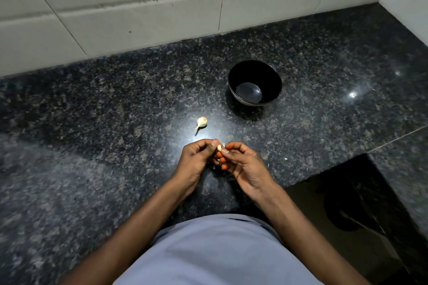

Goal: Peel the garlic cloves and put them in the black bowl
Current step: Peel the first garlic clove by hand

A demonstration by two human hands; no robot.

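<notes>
Both hands working one garlic clove over the counter.

Garlic bulb is lying on the counter, beyond the hands. Left hand is pinching the garlic clove at its fingertips; right hand is meeting it there, its fingertips gripping the same clove. Black bowl is sitting farther back and to the right, well apart from the hands.

A dark speckled granite worktop is running up to a white tiled wall and catching a bright glare near its middle. A black bowl is sitting on it (nothing showing inside), and a small garlic bulb is lying nearer the front, well apart from the bowl. A tiny pale scrap is resting to the right.
</notes>
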